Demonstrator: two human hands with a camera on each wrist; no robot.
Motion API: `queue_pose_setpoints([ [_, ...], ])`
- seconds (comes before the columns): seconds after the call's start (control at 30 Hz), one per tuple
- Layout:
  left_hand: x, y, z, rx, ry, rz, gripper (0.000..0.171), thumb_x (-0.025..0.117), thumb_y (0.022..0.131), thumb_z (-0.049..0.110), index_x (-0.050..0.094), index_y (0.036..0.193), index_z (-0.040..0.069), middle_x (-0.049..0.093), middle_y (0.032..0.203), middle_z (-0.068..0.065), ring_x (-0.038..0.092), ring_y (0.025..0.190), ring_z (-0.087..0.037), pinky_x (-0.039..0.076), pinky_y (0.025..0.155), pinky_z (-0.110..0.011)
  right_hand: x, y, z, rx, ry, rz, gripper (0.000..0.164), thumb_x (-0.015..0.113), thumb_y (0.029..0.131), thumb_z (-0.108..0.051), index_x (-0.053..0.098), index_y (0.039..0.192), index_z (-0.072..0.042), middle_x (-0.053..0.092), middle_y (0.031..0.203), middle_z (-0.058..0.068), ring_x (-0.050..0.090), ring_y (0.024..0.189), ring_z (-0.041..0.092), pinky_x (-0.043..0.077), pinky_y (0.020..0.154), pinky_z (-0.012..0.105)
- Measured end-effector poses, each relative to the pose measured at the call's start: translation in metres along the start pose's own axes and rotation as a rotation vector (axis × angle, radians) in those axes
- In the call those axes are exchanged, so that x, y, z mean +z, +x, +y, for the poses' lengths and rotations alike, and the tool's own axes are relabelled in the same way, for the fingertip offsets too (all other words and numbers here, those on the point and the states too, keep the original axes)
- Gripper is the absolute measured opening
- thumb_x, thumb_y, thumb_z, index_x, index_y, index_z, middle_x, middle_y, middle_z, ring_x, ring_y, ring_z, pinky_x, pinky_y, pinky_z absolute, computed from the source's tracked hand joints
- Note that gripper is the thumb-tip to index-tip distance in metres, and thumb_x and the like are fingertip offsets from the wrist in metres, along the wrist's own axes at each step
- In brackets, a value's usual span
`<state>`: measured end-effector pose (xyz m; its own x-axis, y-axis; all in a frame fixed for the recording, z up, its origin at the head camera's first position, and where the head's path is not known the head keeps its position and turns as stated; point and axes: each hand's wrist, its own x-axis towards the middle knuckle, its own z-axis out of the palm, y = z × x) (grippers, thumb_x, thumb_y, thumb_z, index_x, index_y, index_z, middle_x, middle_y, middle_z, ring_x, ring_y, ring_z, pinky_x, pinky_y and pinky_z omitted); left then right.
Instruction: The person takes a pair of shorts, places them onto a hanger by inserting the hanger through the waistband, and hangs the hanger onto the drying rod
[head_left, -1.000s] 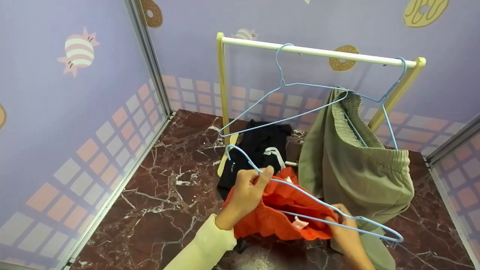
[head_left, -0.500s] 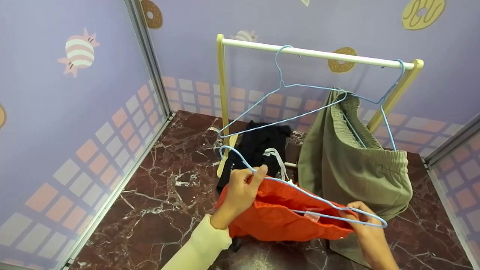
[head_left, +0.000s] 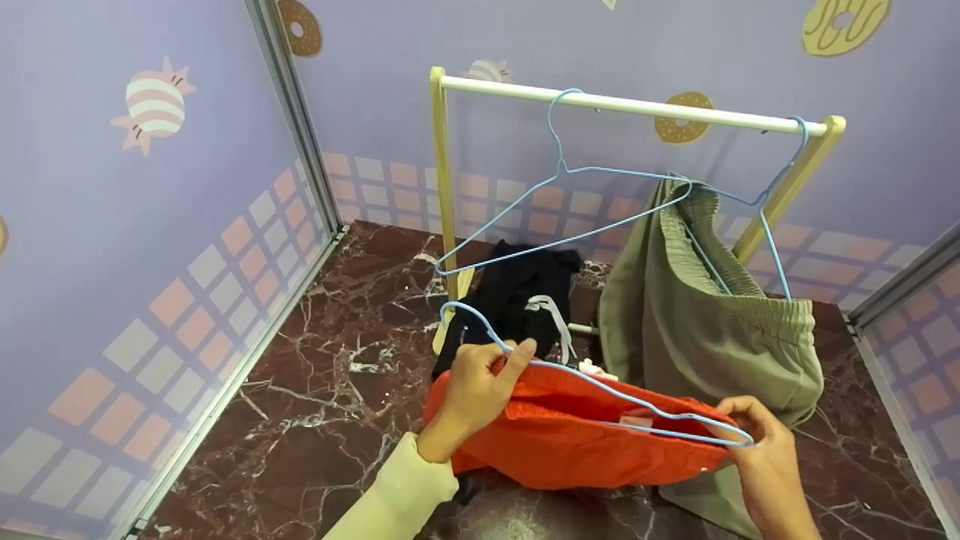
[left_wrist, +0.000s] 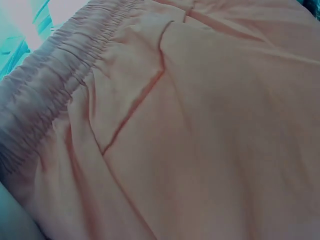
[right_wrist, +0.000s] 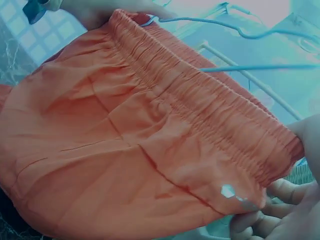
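A blue wire hanger [head_left: 600, 384] lies through the waist opening of orange-red elastic-waist pants [head_left: 585, 454]. My left hand [head_left: 480, 386] pinches the hanger just below its hook, at the left end of the waistband. At the opposite end, my right hand [head_left: 769, 454] grips the waistband around the hanger's tip. Curled fingers [right_wrist: 282, 210] hold that edge in the right wrist view, beside a small pale patch on the fabric. Gathered waistband and plain cloth of the pants [left_wrist: 215, 125] fill the left wrist view. The pants hide most of the hanger's lower bar and some left fingers.
Behind stands a clothes rack with a white bar [head_left: 630, 103]. A bare blue hanger [head_left: 501, 217] hangs from it, and olive pants [head_left: 727, 360] hang on another at the right. Black clothing [head_left: 517, 292] with white drawstrings lies on the marble floor [head_left: 300, 420]. Walls enclose both sides.
The right hand has moved right, stretching the waistband toward the hanger's tip, which has shifted left into the waist opening. The left hand has moved slightly left and keeps its hold on the hanger.
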<state>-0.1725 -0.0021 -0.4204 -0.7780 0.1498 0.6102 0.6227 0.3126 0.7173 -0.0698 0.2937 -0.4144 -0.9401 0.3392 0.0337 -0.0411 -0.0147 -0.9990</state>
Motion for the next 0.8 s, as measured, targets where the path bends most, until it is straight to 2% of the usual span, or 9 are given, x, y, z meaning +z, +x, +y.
queue_pose_setpoints([
  [0.2, -0.001, -0.001, -0.003, 0.085, 0.195, 0.007, 0.052, 0.055, 0.089, 0.040, 0.033, 0.047, 0.018, 0.022, 0.046, 0.009, 0.021, 0.044, -0.001, 0.015, 0.044, -0.015, -0.003, 0.000, -0.004, -0.072, 0.042, 0.084, 0.012, 0.057, 0.080, 0.012, 0.055, 0.087, 0.002, 0.061, 0.070, 0.001, 0.057, 0.061, 0.009, 0.048, 0.050, 0.023],
  [0.4, 0.000, -0.002, -0.005, 0.156, 0.293, 0.035, 0.053, 0.058, 0.087, 0.039, 0.033, 0.045, 0.018, 0.023, 0.046, 0.009, 0.025, 0.043, -0.002, 0.016, 0.044, -0.015, -0.005, 0.001, -0.009, -0.037, 0.021, 0.118, 0.010, 0.060, 0.081, 0.008, 0.055, 0.087, 0.003, 0.061, 0.070, 0.001, 0.055, 0.061, 0.008, 0.045, 0.049, 0.021],
  [0.53, 0.001, -0.004, -0.006, 0.214, 0.373, 0.076, 0.053, 0.059, 0.086, 0.040, 0.032, 0.045, 0.019, 0.022, 0.046, 0.009, 0.022, 0.042, -0.003, 0.012, 0.044, -0.016, -0.006, 0.001, -0.011, -0.011, 0.008, 0.131, 0.010, 0.063, 0.080, 0.006, 0.056, 0.086, 0.002, 0.061, 0.069, 0.000, 0.056, 0.060, 0.008, 0.045, 0.048, 0.021],
  [0.67, 0.002, -0.004, -0.007, 0.270, 0.432, 0.105, 0.053, 0.060, 0.085, 0.040, 0.031, 0.046, 0.019, 0.023, 0.045, 0.008, 0.020, 0.041, -0.004, 0.010, 0.043, -0.017, -0.007, 0.001, -0.012, 0.016, -0.006, 0.131, 0.011, 0.064, 0.080, 0.003, 0.056, 0.086, 0.000, 0.062, 0.070, 0.000, 0.058, 0.061, 0.008, 0.046, 0.047, 0.021],
  [0.8, 0.003, -0.004, -0.007, 0.314, 0.473, 0.110, 0.053, 0.061, 0.084, 0.041, 0.032, 0.047, 0.019, 0.024, 0.045, 0.007, 0.021, 0.039, -0.004, 0.009, 0.042, -0.017, -0.008, -0.001, -0.013, 0.034, 0.003, 0.116, 0.010, 0.064, 0.081, 0.002, 0.056, 0.086, -0.002, 0.061, 0.070, -0.001, 0.054, 0.057, 0.008, 0.043, 0.045, 0.021],
])
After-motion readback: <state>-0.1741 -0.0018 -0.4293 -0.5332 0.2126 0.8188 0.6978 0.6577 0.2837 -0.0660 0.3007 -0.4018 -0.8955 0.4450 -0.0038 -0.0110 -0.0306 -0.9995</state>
